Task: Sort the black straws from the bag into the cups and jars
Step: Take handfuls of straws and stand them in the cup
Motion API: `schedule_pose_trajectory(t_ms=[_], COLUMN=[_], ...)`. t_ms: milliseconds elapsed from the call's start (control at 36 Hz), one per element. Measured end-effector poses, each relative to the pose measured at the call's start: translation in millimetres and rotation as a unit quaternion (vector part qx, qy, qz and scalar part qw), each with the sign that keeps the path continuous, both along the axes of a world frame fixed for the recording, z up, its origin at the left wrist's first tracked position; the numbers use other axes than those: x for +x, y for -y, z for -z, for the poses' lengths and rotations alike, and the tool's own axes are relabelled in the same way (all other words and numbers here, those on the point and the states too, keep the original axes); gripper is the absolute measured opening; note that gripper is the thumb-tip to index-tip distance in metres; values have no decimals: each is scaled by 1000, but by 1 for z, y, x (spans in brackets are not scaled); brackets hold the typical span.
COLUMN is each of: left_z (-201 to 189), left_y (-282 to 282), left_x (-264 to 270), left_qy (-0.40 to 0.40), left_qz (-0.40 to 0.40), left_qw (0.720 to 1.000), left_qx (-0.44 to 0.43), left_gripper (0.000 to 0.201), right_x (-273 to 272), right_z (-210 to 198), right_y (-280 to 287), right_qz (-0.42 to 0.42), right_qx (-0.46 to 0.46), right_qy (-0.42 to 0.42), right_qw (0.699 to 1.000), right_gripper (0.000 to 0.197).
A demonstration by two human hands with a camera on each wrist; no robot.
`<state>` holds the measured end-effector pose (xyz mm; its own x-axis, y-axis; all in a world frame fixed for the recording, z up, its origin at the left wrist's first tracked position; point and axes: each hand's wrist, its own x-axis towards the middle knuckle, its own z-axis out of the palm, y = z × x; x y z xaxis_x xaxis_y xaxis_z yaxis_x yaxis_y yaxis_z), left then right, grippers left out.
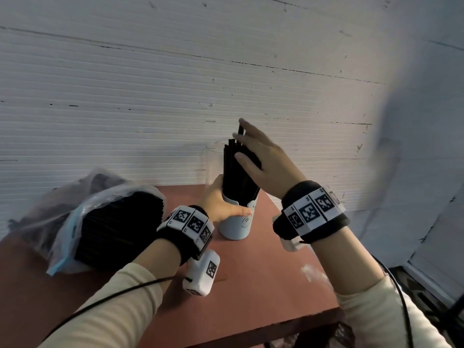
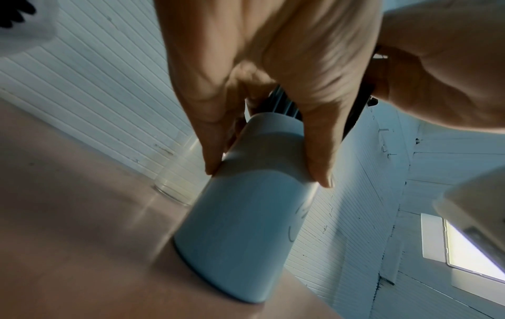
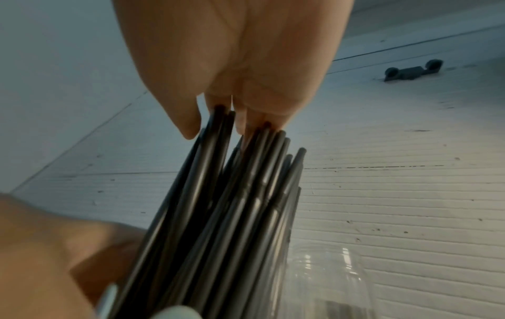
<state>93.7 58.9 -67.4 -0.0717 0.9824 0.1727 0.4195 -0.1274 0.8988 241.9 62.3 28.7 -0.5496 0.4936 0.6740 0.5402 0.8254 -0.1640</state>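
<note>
Your left hand [image 1: 221, 202] grips the pale blue ceramic cup [image 1: 236, 222] near its rim, thumb on one side & fingers [image 2: 210, 140] curled round the other; the cup stands on the reddish-brown desk [image 1: 263, 285]. Your right hand [image 1: 261, 159] lies with fingers nearly straight along the bundle of thin black plastic straws [image 1: 238, 172] that stands in the cup, w/ the fingertips at the straw tops, so it presses, not pinches.

To do this step well: keep the cup firm on the desk, press the tops down evenly till all ends are level, and let no straw lean out over the rim.

Count: 1 blue cup, 1 clear glass jar [image 1: 213, 164] just behind the cup, looking empty, 1 clear plastic bag [image 1: 75, 217] left of the cup, still full of black straws. Straws are too many to count.
</note>
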Motion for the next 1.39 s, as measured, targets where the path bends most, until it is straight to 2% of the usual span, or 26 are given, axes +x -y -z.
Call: schedule_pose_trajectory(t_ms=[56,167,306,361,444,500,583,639,694,805,861,972,1000,1055,1167,1333,1389], left_z=[1,1,-2,-2,-2,-3,-3,-3,-5,-4,-2,-1,0,0,-3,-5,-5], left_y=[-1,-1,2,2,2,3,4,5,6,6,6,3,2,0,-2,3,9], left_x=[0,0,1,1,0,0,0,0,0,0,-1,-1,-1,-1,-1,5,6], left_qy=[5,6,14,22,20,15,19,23,25,44,38,21,17,8,-7,-6,-2], left_qz=[-5,-7,-2,-1,2,4,6,11,16,16,14,3,1,0,5,6,4], left_qw=[1000,1000,1000,1000,1000,1000,1000,1000,999,999,999,1000,1000,1000,999,996,996], left_qx=[-6,-6,-14,-18,-16,-15,-15,-15,-16,-14,-15,-19,-21,-25,-48,-84,-92], left_gripper=[91,87,89,95,97,98,99,97,96,99,99,94,91,86,91,96,104], right_x=[2,4,0,-2,-4,-5,-7,-8,-11,-16,-16,-12,-11,-9,-8,-4,-5], right_z=[5,-3,-12,-14,-15,-14,-11,-12,-14,-19,-18,-11,-9,-6,-3,-5,-4], right_y=[-2,-3,-11,-15,-19,-20,-18,-17,-16,-13,-12,-11,-10,-7,-1,11,14], right_qz=[10,22,-8,0,20,29,16,7,7,34,45,41,37,35,67,60,45], right_qx=[-3,34,45,18,8,-1,3,-7,-28,-73,-72,-44,-42,-43,-46,-13,-1], right_qy=[6,-60,-119,-116,-76,-50,-80,-77,-36,34,25,-35,-35,-10,60,-32,-49], right_qw=[1000,997,992,993,997,998,997,997,999,996,996,998,998,998,995,998,998], right_gripper=[37,30,37,35,17,20,25,37,45,39,42,30,34,43,42,41,39])
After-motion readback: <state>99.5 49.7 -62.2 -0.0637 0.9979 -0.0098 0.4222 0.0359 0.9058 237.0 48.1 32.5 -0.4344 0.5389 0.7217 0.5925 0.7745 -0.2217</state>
